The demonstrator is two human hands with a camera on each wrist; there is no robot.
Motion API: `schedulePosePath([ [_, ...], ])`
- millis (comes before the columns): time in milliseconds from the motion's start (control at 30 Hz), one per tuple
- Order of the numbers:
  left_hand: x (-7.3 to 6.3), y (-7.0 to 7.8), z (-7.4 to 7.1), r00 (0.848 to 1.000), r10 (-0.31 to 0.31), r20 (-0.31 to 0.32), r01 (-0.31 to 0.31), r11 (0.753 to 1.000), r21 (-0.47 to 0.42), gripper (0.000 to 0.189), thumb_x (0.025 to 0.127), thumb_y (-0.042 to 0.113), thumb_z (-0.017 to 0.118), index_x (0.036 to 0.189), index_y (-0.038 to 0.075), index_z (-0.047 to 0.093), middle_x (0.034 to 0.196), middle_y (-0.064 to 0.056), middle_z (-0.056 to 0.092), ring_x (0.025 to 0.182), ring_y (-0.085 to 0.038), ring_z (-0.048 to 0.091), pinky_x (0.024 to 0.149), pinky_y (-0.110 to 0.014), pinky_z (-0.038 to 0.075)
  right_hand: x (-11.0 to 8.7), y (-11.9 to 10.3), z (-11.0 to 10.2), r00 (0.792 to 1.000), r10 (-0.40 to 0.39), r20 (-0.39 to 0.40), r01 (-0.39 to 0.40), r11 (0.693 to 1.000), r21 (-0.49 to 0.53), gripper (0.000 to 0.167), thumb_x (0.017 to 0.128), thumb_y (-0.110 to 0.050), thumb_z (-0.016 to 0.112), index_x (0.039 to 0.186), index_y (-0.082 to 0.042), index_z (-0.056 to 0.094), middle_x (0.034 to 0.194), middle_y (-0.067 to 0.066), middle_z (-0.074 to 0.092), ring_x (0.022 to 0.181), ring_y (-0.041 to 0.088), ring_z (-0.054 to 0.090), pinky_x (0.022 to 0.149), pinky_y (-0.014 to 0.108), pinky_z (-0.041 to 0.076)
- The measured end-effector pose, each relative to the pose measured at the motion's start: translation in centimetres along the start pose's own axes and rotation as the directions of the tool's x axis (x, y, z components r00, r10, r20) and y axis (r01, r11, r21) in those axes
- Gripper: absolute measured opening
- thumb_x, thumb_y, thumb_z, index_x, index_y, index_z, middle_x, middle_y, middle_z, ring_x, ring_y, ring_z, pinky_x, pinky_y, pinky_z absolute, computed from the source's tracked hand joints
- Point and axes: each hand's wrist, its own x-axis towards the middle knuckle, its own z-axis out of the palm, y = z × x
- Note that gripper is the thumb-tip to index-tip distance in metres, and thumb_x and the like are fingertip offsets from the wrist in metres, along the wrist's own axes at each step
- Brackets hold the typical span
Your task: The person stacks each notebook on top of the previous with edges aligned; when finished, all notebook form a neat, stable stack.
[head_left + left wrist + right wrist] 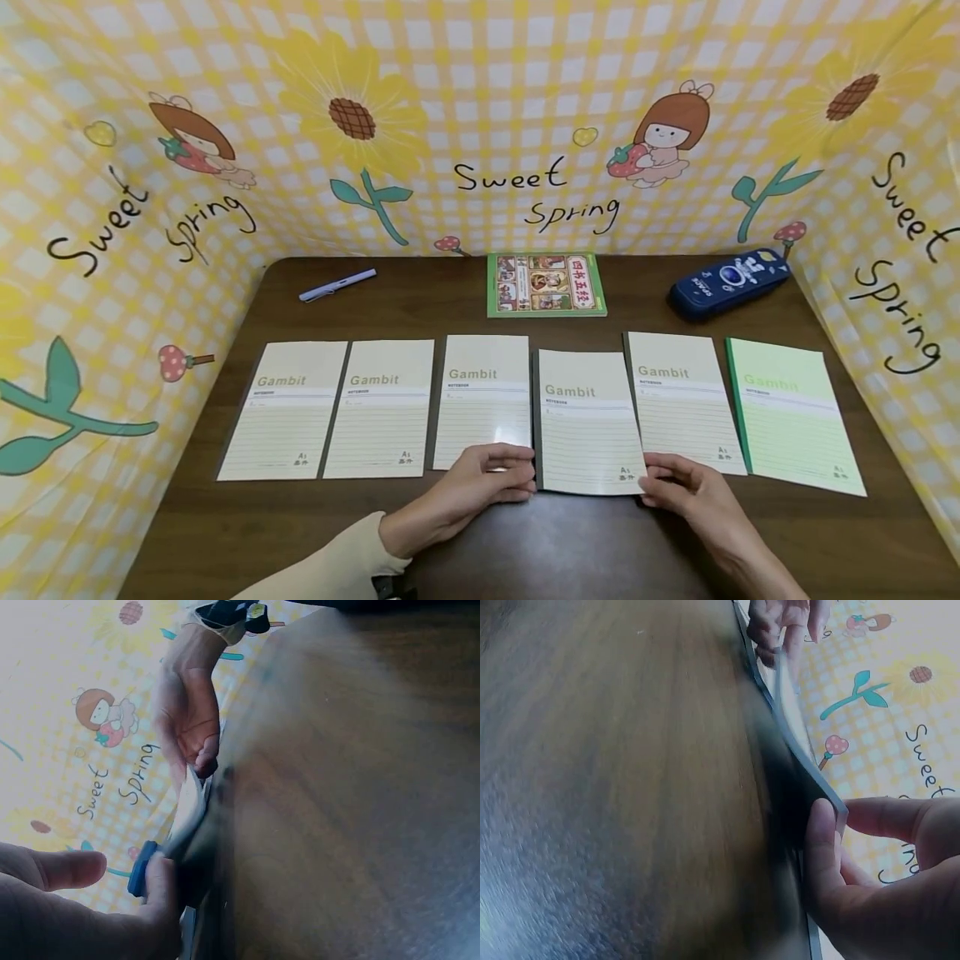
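Note:
A cream Gambit notebook (588,429) with a dark spine lies fourth from the left in a row, nearer me than its neighbours. My right hand (693,504) pinches its lower right corner between thumb and forefinger. That corner is raised and the notebook (810,772) bends in the right wrist view. At the lower end of its spine is my left hand (480,492). In the left wrist view, the left hand (97,907) has its forefinger apart from its thumb, which is close to the notebook; whether it touches is unclear.
More cream notebooks (281,412) flank it, with a green one (795,417) at the right end. Behind the row lie a blue pen (337,285), a picture-covered book (546,285) and a dark blue pencil case (727,285). Yellow checked cloth (480,100) walls the table.

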Motion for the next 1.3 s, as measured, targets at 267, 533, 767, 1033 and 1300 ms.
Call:
schedulePosePath([
  [267, 0.3, 0.3, -0.3, 0.991, 0.116, -0.062, -0.101, 0.973, 0.206, 0.044, 0.095, 0.007, 0.075, 0.133, -0.007, 0.057, 0.104, -0.013, 0.072, 0.083, -0.019, 0.074, 0.081, -0.036, 0.064, -0.1, -0.5, 0.6, 0.994, -0.084, 0.067, 0.087, 0.995, -0.055, 0.057, 0.097, -0.012, 0.073, 0.143, 0.011, 0.05, 0.126, 0.018, 0.068, 0.096, 0.011, 0.074, 0.086, 0.03, 0.063],
  [533, -1.4, 0.5, -2.8, 0.985, 0.132, -0.11, -0.096, 0.954, 0.286, 0.043, 0.095, 0.009, 0.074, 0.133, -0.005, 0.058, 0.108, -0.015, 0.07, 0.087, -0.021, 0.073, 0.078, -0.034, 0.063, 1.3, -1.1, 2.9, 0.974, -0.16, 0.162, 0.172, 0.983, -0.065, 0.054, 0.096, -0.014, 0.076, 0.138, 0.013, 0.054, 0.118, 0.017, 0.07, 0.091, 0.009, 0.074, 0.08, 0.031, 0.064],
  [767, -3.0, 1.1, -5.1, 0.971, 0.16, -0.18, -0.088, 0.932, 0.351, 0.047, 0.095, 0.01, 0.075, 0.136, -0.005, 0.058, 0.109, -0.017, 0.071, 0.088, -0.024, 0.074, 0.076, -0.031, 0.062, 2.8, -1.7, 5.4, 0.947, -0.214, 0.239, 0.236, 0.97, -0.066, 0.051, 0.093, -0.012, 0.078, 0.132, 0.014, 0.057, 0.115, 0.023, 0.071, 0.086, 0.011, 0.075, 0.077, 0.031, 0.064],
  [1033, -4.1, 1.5, -7.2, 0.951, 0.223, -0.212, -0.095, 0.867, 0.489, 0.057, 0.095, 0.01, 0.073, 0.146, -0.005, 0.053, 0.106, -0.016, 0.071, 0.089, -0.026, 0.075, 0.075, -0.024, 0.058, 4.1, -2.0, 8.0, 0.938, -0.237, 0.252, 0.269, 0.958, -0.101, 0.046, 0.091, -0.012, 0.08, 0.127, 0.01, 0.061, 0.111, 0.021, 0.072, 0.08, 0.01, 0.074, 0.072, 0.028, 0.062],
  [1300, -4.7, 1.5, -8.3, 0.926, 0.269, -0.264, -0.037, 0.761, 0.647, 0.052, 0.099, 0.022, 0.073, 0.142, -0.003, 0.059, 0.099, -0.006, 0.074, 0.083, -0.013, 0.074, 0.076, -0.02, 0.057, 4.9, -2.1, 9.8, 0.932, -0.269, 0.242, 0.318, 0.928, -0.194, 0.043, 0.089, -0.016, 0.083, 0.124, 0.003, 0.067, 0.109, 0.019, 0.075, 0.077, 0.009, 0.072, 0.069, 0.024, 0.059],
])
